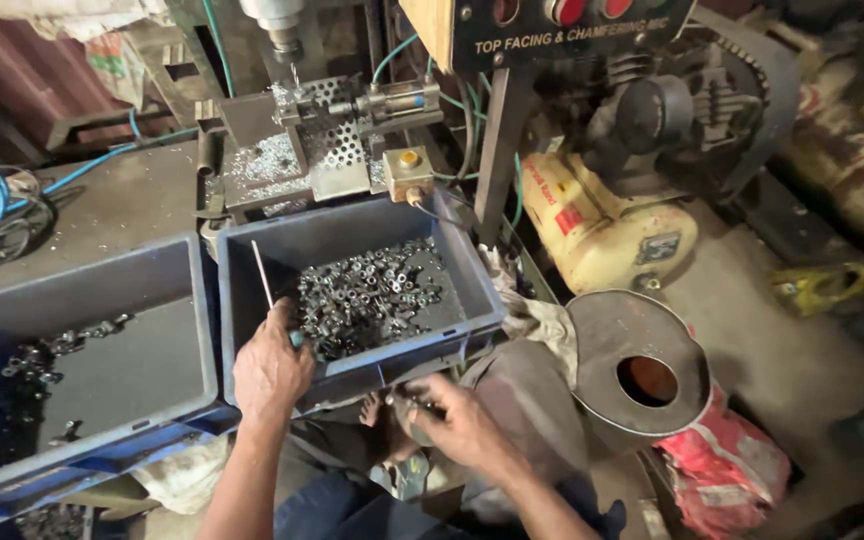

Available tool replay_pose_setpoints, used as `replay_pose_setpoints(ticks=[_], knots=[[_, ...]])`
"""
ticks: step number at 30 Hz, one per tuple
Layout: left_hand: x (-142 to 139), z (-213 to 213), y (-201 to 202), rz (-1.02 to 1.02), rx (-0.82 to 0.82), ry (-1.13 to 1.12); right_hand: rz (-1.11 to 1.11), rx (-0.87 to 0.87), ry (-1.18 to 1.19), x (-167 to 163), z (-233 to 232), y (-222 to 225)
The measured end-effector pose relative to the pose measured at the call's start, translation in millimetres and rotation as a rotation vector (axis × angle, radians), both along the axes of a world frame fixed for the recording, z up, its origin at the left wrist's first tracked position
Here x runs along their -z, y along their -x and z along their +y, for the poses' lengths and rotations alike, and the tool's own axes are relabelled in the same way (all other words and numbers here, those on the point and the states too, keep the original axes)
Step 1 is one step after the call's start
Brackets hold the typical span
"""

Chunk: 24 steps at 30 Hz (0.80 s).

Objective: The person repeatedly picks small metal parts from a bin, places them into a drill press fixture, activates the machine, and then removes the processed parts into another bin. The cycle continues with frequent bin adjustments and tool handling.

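Dim workshop: grimy concrete floor (752, 310), possibly a rust-red wall (12, 70) behind.

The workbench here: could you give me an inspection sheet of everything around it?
Surface: grey workbench, dusty, metal shavings near the drill stand.
Job's things: blue bin holding small dark metal nuts; thin rod.
Clutter: second blue bin with a few nuts; rag; red sack.
Grippers: left hand holds the rod in the bin; right hand grips small parts below the bin.
Cables: blue hose; green hose.
Surroundings: yellow tank, motor, metal funnel.
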<state>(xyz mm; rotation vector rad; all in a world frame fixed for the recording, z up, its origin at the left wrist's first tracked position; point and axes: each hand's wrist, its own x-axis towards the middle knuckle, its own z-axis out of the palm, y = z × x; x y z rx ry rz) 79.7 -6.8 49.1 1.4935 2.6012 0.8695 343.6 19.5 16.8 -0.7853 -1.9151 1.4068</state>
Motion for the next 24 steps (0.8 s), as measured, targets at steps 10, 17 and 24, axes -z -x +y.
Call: replay_pose_setpoints(ticks=[10, 17, 24], knots=[[1, 25, 3, -0.029, -0.097, 0.302, 0.069, 0.294, 0.024, -22, 141, 15], [11, 39, 9, -0.073, -0.089, 0.322, -0.078, 0.297, -0.285, -10, 152, 17], [-5, 44, 1, -0.003, -0.130, 0.185, -0.098, 0.282, -0.437, -20, 154, 22]])
